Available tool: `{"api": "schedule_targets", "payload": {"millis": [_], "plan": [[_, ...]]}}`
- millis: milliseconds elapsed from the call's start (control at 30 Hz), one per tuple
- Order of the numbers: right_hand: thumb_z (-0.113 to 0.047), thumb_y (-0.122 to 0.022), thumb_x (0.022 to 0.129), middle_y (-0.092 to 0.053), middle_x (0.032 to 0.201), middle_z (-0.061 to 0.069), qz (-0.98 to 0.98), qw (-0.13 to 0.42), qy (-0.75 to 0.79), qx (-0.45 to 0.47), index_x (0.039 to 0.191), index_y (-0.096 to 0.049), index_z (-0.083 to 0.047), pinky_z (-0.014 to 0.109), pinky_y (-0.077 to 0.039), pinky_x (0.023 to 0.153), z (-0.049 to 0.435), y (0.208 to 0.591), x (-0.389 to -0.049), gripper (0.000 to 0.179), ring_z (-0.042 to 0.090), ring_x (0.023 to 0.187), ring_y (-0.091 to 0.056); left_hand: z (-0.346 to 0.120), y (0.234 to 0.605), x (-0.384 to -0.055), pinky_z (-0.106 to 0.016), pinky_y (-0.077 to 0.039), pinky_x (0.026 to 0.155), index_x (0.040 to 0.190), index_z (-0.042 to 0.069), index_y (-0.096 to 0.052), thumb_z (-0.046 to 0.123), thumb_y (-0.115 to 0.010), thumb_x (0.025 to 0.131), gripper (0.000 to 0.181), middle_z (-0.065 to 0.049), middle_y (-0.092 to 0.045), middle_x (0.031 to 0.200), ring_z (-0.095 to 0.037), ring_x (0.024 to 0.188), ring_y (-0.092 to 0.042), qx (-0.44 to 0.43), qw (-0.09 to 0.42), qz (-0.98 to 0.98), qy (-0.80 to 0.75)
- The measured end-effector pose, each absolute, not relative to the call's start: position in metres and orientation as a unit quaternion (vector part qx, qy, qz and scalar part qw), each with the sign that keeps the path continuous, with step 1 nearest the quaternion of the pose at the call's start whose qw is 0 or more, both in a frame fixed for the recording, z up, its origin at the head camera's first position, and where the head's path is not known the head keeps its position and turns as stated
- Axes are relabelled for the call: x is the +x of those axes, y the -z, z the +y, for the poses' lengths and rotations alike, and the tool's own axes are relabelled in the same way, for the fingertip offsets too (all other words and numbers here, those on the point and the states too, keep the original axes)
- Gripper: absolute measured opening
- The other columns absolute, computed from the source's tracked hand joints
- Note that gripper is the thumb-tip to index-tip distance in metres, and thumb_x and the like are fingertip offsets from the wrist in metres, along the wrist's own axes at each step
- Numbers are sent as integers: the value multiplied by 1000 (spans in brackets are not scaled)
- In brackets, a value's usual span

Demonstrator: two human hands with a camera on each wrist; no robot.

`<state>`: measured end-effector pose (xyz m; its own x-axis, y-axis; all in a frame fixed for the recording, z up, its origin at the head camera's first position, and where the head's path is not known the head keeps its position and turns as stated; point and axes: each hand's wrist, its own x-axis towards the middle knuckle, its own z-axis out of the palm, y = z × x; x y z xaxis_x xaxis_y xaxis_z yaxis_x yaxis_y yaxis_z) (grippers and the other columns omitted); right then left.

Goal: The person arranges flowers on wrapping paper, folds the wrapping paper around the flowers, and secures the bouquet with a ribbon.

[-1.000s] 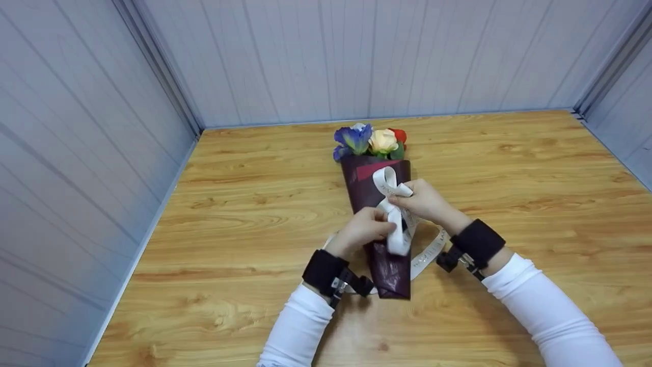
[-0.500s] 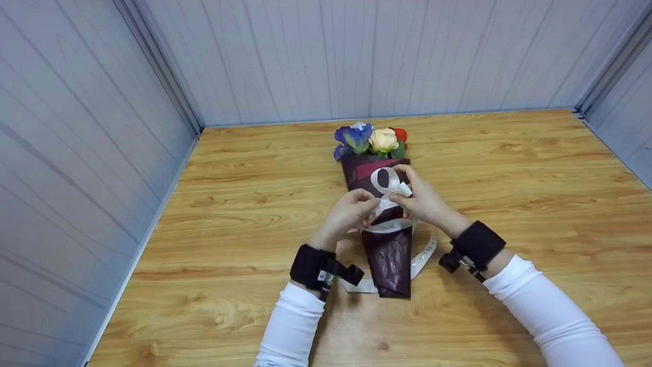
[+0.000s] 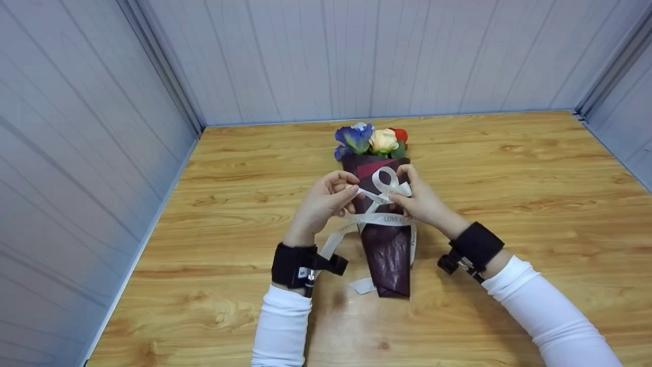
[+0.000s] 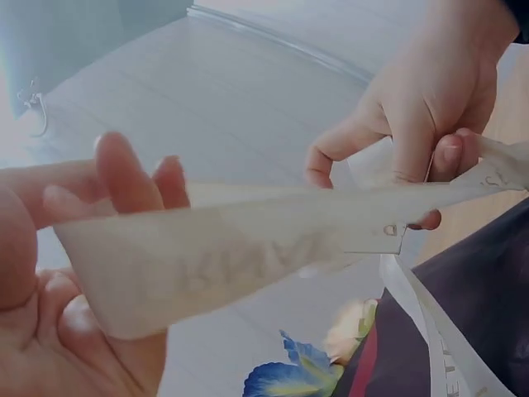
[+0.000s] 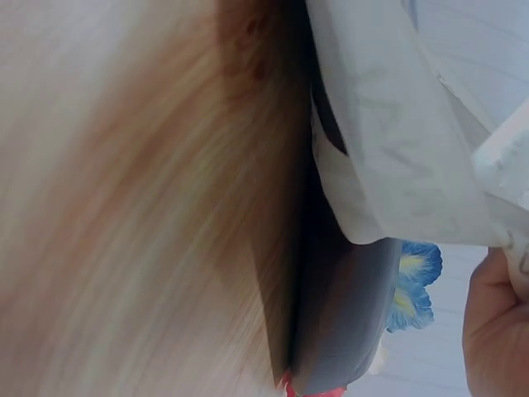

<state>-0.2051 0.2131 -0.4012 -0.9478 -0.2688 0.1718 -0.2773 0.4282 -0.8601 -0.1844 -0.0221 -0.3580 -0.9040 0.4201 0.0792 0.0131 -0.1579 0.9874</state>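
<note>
A bouquet in dark purple wrapping paper lies on the table, with blue, cream and red flowers at its far end. White printed ribbon crosses the wrap. Above this band my right hand pinches the ribbon, and a small round loop stands up beside its fingers. My left hand holds a strip of the ribbon out to the left, between thumb and fingers. In the left wrist view, the printed strip stretches from the left hand toward the right one. The crossing under the right fingers is partly hidden.
A ribbon tail runs down past the left wrist. Another ribbon piece shows beside the wrap's narrow end. The wood-grain table is bounded by pale panel walls.
My left hand has moved up and left, drawing the ribbon strip out from the middle. The ribbon across the wrap is now in plain sight. My right hand has barely moved.
</note>
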Motion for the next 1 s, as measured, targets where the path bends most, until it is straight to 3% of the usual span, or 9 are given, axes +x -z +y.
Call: {"api": "schedule_targets", "payload": {"millis": [200, 400, 500, 600, 833, 1000], "plan": [[3, -61, 95, -69, 74, 17, -847, -24, -507, 159, 94, -39, -4, 21, -45, 41, 216, 400, -205, 24, 7, 43, -51, -20, 358, -184, -16, -43, 47, 115, -8, -52, -6, -49, 99, 17, -6, -70, 96, -8, 59, -61, 184, 120, 591, -776], [1, -61, 96, -69, 74, 16, -841, -31, -512, 169, 88, -39, -5, 21, -48, 44, 217, 399, -205, 24, 8, 44, -54, -21, 354, -182, -18, -49, 51, 133, -10, -41, -8, -43, 99, 33, -19, -64, 119, -13, 64, -64, 201, 99, 525, -821], [1, -60, 96, -69, 74, 16, -840, -35, -510, 180, 85, -40, -4, 21, -48, 44, 220, 400, -204, 24, 8, 45, -55, -24, 354, -182, -17, -49, 51, 132, -9, -44, -8, -41, 99, 33, -25, -55, 135, -13, 68, -65, 216, 72, 501, -835], [2, -61, 96, -69, 74, 16, -840, -39, -509, 182, 83, -41, -4, 20, -46, 43, 223, 402, -205, 24, 7, 45, -55, -27, 354, -183, -15, -46, 48, 125, -5, -55, -7, -42, 100, 29, -24, -52, 140, -13, 71, -64, 215, 34, 496, -841], [6, -59, 96, -68, 74, 20, -847, -32, -498, 183, 81, -44, 2, 18, -42, 45, 226, 400, -205, 21, 5, 54, -58, -31, 352, -185, -12, -31, 43, 109, 5, -67, -1, -39, 104, 29, -5, -69, 107, -9, 59, -52, 192, 17, 480, -856], [-4, -66, 95, -61, 66, 1, -852, -26, -493, 173, 81, -53, 3, 17, -37, 49, 228, 397, -204, 20, 1, 54, -49, -35, 349, -185, -12, -31, 44, 101, 7, -66, -1, -38, 104, 29, -3, -68, 91, -6, 53, -50, 184, 4, 472, -862]]}}
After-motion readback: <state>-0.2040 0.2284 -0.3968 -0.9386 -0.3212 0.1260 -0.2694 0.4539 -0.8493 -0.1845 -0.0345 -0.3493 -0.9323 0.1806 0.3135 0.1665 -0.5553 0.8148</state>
